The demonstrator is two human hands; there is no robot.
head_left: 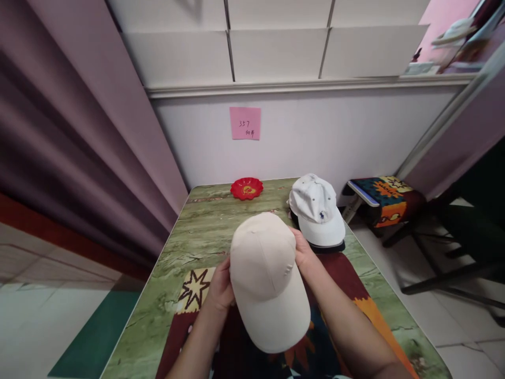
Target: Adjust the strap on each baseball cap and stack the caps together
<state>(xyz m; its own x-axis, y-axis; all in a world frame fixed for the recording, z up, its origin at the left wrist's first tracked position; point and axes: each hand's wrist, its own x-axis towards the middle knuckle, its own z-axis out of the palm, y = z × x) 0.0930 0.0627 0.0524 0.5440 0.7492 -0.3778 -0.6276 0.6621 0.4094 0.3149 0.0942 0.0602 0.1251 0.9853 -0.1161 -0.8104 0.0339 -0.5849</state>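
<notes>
A cream baseball cap (262, 263) is held up between both hands over the table, crown toward the far side and brim pointing down toward me. My left hand (221, 284) grips its left side, with the fingertips hidden behind the cap. On the opposite side my right hand (302, 250) holds the cap's edge, its fingers partly out of sight. Just beyond the right hand lies a white baseball cap (315, 202) with a small dark logo, resting on top of a dark cap (327, 249).
A patterned cloth (343, 273) covers the near part of the green wood-look table (205, 221). At the back stands a red scalloped dish (246, 189). A pink note (245, 123) sticks to the wall. To the right are a cloth-covered stool (384, 197) and a dark chair (465, 226).
</notes>
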